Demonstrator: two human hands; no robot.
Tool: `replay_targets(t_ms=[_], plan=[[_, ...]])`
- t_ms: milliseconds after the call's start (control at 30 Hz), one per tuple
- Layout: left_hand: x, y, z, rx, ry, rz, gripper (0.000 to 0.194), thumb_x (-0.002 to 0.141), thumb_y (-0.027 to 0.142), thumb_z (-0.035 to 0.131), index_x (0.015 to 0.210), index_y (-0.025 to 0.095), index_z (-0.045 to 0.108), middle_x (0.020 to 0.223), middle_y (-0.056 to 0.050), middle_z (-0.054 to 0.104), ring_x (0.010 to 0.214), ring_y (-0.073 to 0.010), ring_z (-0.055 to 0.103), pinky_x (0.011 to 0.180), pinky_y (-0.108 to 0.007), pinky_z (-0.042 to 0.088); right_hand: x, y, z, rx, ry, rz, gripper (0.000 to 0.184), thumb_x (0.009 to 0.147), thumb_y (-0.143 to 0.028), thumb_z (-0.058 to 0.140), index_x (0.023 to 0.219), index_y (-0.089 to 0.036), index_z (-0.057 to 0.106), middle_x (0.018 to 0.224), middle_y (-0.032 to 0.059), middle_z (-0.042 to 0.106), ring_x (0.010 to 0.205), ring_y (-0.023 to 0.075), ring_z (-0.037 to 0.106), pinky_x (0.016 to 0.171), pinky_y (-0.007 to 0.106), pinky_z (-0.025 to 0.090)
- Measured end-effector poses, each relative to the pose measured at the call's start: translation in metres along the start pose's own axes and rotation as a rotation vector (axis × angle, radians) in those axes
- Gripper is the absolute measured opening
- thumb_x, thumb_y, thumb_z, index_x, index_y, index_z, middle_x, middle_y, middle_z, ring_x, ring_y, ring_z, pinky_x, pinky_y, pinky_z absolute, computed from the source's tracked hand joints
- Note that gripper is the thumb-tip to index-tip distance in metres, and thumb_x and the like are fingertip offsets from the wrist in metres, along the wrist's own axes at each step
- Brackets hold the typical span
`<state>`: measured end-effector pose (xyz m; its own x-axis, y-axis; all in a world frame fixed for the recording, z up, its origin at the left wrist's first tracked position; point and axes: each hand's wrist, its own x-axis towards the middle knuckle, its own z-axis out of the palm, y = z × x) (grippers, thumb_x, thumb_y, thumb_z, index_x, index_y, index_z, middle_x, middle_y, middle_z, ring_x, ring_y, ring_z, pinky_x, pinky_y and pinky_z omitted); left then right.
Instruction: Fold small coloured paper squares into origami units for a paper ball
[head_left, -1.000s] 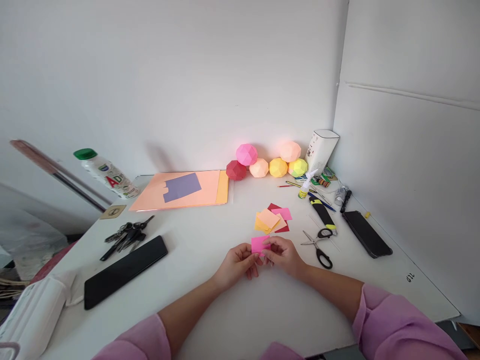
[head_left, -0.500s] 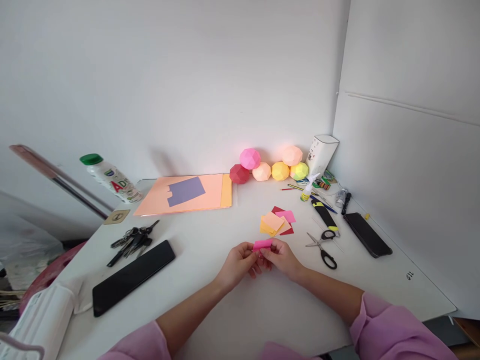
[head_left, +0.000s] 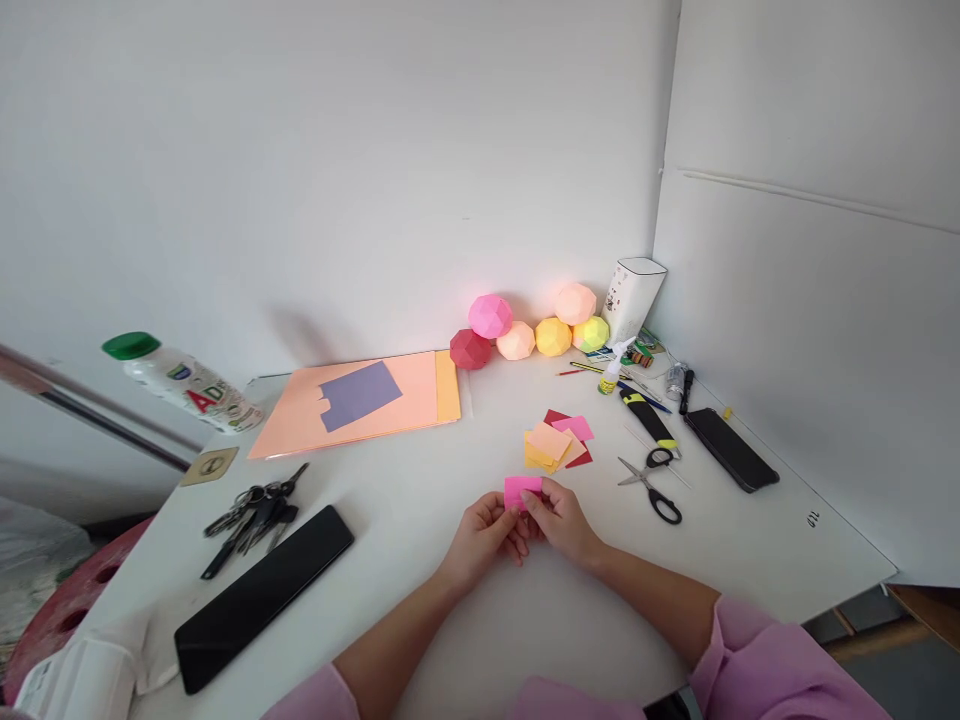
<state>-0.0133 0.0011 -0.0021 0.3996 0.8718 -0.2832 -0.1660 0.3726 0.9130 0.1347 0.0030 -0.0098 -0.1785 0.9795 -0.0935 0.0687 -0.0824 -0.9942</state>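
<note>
A small pink paper square (head_left: 520,490) is pinched between both my hands just above the white table (head_left: 420,500). My left hand (head_left: 484,535) grips its left edge and my right hand (head_left: 561,518) grips its right edge, fingers closed on it. Just beyond lies a little stack of paper squares (head_left: 556,444) in orange, yellow, pink and dark red. Scissors (head_left: 654,485) with black handles lie to the right of my right hand.
Paper balls (head_left: 525,328) line the back wall beside a white box (head_left: 634,298). Orange sheets with a purple piece (head_left: 356,400), keys (head_left: 251,512), a black case (head_left: 262,592), a bottle (head_left: 180,378), a phone (head_left: 731,462) and pens (head_left: 637,390) are spread around.
Both hands kept hold of the pink paper and turned it: edge-on half a second ago, its face shows again now. The view has shifted a little.
</note>
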Motion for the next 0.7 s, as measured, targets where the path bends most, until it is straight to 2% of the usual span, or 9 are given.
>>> replay_targets(t_ms=[200, 700], plan=[[0.001, -0.001, -0.003, 0.000, -0.050, -0.018, 0.034, 0.076, 0.049, 0.061, 0.079, 0.016, 0.050, 0.064, 0.000, 0.061, 0.047, -0.0122, 0.059, 0.042, -0.024, 0.049, -0.002, -0.002, -0.006, -0.006, -0.073, -0.044, 0.036, 0.086, -0.051, 0.049, 0.073, -0.018, 0.049, 0.054, -0.0035, 0.051, 0.047, 0.0102, 0.047, 0.045, 0.023, 0.040], [-0.001, -0.002, -0.004, 0.009, -0.099, -0.002, 0.033, 0.080, 0.049, 0.057, 0.082, 0.016, 0.050, 0.064, -0.001, 0.062, 0.048, -0.0124, 0.060, 0.043, -0.023, 0.049, -0.004, -0.002, -0.012, -0.003, -0.131, -0.034, 0.039, 0.089, -0.052, 0.042, 0.072, -0.018, 0.048, 0.054, -0.0032, 0.050, 0.048, 0.0106, 0.047, 0.046, 0.023, 0.040]])
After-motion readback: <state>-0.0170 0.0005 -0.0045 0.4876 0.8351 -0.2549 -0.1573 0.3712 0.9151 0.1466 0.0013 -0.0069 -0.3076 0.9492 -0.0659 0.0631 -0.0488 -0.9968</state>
